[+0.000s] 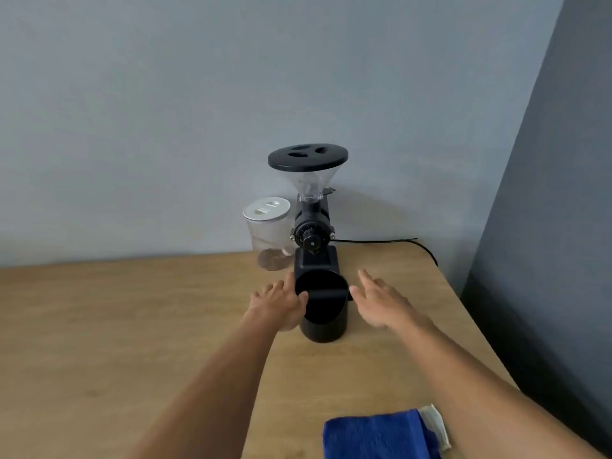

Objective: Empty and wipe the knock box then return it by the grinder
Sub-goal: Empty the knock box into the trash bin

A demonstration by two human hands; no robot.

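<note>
A black round knock box [324, 323] with a bar across its mouth stands on the wooden table [99, 326], directly in front of the black coffee grinder [313, 233]. My left hand [278, 301] rests against the box's left side, thumb on the rim, fingers curling around it. My right hand [381, 301] hovers just right of the box with fingers spread, fingertips near the rim but apart from it. What lies inside the box is too dark to tell.
A clear jar [268, 233] with a white lid stands left of the grinder. The grinder's black cable [397, 241] runs right along the wall. A folded blue cloth [381, 435] lies near the table's front right edge. The table's right edge is close.
</note>
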